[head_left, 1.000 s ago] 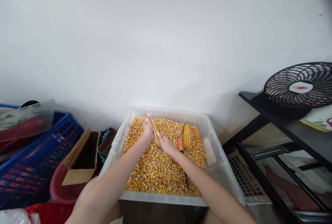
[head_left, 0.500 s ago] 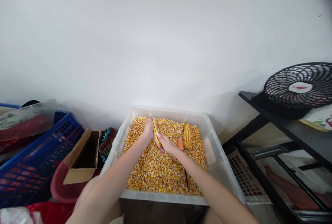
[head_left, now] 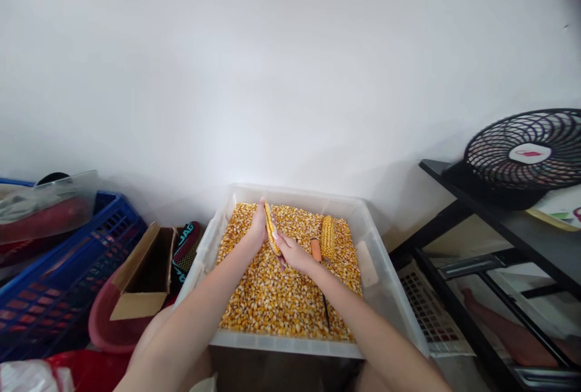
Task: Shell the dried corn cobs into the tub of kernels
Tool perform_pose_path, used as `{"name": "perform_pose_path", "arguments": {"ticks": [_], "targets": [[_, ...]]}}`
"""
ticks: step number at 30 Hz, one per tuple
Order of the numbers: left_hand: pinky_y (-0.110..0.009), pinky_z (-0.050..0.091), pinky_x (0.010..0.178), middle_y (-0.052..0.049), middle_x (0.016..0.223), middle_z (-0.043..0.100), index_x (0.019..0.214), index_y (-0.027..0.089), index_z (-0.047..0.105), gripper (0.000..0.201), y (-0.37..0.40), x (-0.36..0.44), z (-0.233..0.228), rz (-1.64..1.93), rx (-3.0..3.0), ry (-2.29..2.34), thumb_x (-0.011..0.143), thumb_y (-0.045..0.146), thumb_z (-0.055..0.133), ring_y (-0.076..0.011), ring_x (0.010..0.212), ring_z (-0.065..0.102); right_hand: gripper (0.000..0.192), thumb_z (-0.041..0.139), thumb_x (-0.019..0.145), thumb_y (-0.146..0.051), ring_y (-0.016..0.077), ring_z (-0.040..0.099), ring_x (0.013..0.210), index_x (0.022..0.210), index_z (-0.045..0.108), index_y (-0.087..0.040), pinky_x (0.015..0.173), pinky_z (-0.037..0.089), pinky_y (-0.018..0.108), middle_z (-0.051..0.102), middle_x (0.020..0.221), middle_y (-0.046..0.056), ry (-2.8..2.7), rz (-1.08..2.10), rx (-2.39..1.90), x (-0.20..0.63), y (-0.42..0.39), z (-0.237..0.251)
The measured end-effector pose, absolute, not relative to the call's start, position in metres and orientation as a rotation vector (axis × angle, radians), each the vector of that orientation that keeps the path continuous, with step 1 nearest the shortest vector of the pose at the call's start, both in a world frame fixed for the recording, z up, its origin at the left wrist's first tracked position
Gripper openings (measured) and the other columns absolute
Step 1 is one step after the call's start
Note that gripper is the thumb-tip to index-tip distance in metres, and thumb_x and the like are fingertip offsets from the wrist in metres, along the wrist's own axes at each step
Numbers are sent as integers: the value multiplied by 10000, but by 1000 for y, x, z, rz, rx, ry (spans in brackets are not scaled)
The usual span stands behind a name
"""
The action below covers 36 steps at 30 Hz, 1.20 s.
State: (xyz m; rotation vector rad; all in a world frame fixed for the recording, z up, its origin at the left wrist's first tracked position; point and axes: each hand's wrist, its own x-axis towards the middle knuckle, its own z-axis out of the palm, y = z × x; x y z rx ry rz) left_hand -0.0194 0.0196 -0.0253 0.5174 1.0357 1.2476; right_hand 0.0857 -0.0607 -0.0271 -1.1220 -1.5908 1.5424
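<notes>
Between my two hands is a corn cob (head_left: 271, 230) with yellow kernels on it, tilted above a bed of loose corn kernels (head_left: 267, 301). My left hand (head_left: 258, 222) grips its far left side. My right hand (head_left: 290, 251) closes on the near end, the thumb pressed along the kernels. The kernels fill the bottom of a translucent plastic bin (head_left: 290, 343). Right of my hands a second corn cob (head_left: 327, 237) lies on the kernels, beside a tool with an orange handle (head_left: 315, 249). My right forearm hides part of its dark shaft.
A blue crate (head_left: 59, 283), an open cardboard box (head_left: 145, 277), a red basin (head_left: 106, 325) and a dark shoe-like item (head_left: 187, 247) stand on the left. To the right, a black fan (head_left: 529, 153) sits on a black-framed rack (head_left: 472, 198). A white wall (head_left: 290, 77) rises behind the bin.
Both hands stay on the corn cob with only a slight shift of grip. The view has moved very slightly; the second cob and the tool lie where they were.
</notes>
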Motion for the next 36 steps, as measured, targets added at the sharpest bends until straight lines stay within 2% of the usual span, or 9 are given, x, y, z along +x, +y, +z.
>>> {"name": "perform_pose_path", "arguments": {"ticks": [7, 14, 18, 21, 24, 28, 32, 36], "targets": [[-328, 440, 482, 12, 438, 390, 621, 211, 463, 551, 22, -21, -27, 1162, 484, 1046, 677, 751, 365, -152, 416, 436, 455, 373, 811, -592, 89, 373, 354, 1063, 509, -238, 348, 372, 241, 447, 545, -54, -1522, 1579, -1095, 84, -61, -28], [-305, 407, 454, 18, 438, 393, 601, 218, 433, 531, 18, -21, -24, 1215, 513, 1101, 647, 747, 428, -144, 418, 426, 394, 521, 778, -470, 111, 514, 447, 1087, 473, -229, 369, 381, 207, 552, 609, -34, -1337, 1823, -1026, 87, -57, -32], [-293, 386, 468, 23, 473, 393, 638, 212, 427, 504, 18, -18, -23, 1281, 554, 1192, 681, 714, 417, -138, 428, 426, 304, 561, 755, -392, 94, 487, 431, 990, 494, -212, 388, 398, 208, 533, 584, -50, -1300, 1796, -1054, 85, -55, -36], [-282, 383, 518, 21, 527, 414, 670, 198, 448, 448, 16, -13, -22, 1431, 709, 1268, 706, 644, 463, -137, 489, 440, 188, 572, 737, -307, 79, 428, 373, 854, 474, -198, 351, 347, 192, 487, 513, -74, -1338, 1692, -1179, 80, -56, -42], [-259, 371, 549, 22, 572, 427, 678, 188, 460, 387, 12, -7, -20, 1551, 865, 1288, 715, 569, 517, -127, 539, 438, 155, 551, 744, -268, 74, 396, 341, 833, 442, -201, 331, 309, 182, 455, 470, -90, -1398, 1582, -1306, 76, -56, -49], [-249, 360, 487, 32, 542, 430, 691, 193, 454, 371, 11, -7, -16, 1508, 809, 1221, 716, 557, 521, -114, 471, 424, 187, 565, 759, -309, 70, 426, 353, 858, 454, -196, 345, 339, 187, 492, 526, -75, -1516, 1506, -1343, 78, -54, -47], [-236, 293, 360, 43, 423, 385, 612, 204, 410, 435, 16, -12, -11, 1230, 693, 1033, 714, 625, 457, -99, 341, 360, 261, 566, 771, -373, 91, 503, 422, 915, 450, -189, 405, 428, 216, 546, 605, -44, -1467, 1804, -1124, 86, -52, -37], [-213, 244, 313, 53, 355, 327, 529, 207, 353, 469, 16, -14, -6, 1080, 698, 804, 724, 627, 428, -76, 291, 310, 388, 636, 715, -406, 135, 596, 551, 976, 469, -173, 533, 514, 275, 592, 683, -8, -1393, 1975, -953, 95, -52, -31]]}}
